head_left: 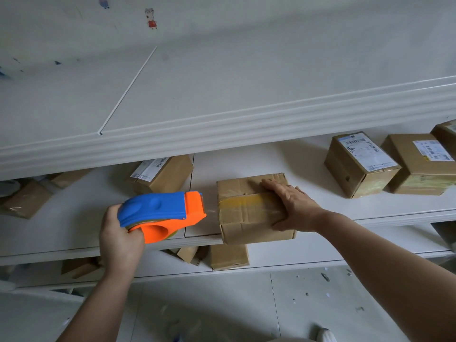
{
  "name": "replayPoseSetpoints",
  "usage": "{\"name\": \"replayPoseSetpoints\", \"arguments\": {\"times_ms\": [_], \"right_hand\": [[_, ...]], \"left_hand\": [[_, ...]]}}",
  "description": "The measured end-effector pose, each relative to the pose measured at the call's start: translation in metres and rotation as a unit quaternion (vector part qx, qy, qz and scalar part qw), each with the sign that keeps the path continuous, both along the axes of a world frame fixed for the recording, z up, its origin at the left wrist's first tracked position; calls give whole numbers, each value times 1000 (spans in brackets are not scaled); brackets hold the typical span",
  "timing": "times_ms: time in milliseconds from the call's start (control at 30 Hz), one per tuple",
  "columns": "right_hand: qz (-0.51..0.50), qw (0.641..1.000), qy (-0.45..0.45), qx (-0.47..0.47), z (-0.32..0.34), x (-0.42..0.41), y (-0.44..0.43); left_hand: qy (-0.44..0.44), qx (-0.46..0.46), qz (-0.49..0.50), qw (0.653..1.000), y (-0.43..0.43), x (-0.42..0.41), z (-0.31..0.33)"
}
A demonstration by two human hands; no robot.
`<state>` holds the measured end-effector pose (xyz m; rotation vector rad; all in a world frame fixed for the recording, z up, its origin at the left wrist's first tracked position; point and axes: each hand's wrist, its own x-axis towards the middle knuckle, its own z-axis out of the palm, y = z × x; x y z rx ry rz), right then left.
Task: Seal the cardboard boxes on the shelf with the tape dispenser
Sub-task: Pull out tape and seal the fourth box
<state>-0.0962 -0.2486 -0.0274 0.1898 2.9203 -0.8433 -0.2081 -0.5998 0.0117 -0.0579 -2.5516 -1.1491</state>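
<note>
The left hand holds the blue and orange plastic tape dispenser, with its fingers curled round the back end. The right hand lies flat and open on top of the small brown cardboard box. It presses on the right half, with the thumb down the front side. The box sits on the middle board of the white shelf, right at the front edge, and it sticks out over the edge a little. The tape dispenser is just beside the box, on its left, and does not touch it. Its long side runs left to right, and its orange nose points right, straight at the left side of the box. A strip of yellowish tape lies across the top of the box. It runs left to right too, in line with the dispenser, from the left edge to under the right hand. There may be a thin clear bit of tape between the nose and the box, but it is too faint to be sure. The left hand is nearer that end, so I think the next job is to cut the tape there. More brown boxes with white labels sit on the shelf to the right, well apart from this one.
</note>
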Motion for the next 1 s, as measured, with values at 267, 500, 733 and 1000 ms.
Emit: {"name": "replayPoseSetpoints", "arguments": {"times_ms": [267,500,733,1000], "right_hand": [[22,999,-12,22,3,0,-2],[37,994,-15,-102,-5,-2,9],[16,970,-28,-240,5,-4,11],[6,996,19,-89,-9,-5,7]], "left_hand": [[24,71,-2,997,-4,8,18],[4,67,28,997,-7,19,10],[-2,50,40,998,-5,22,12],[-16,58,36,998,-6,18,10]]}}
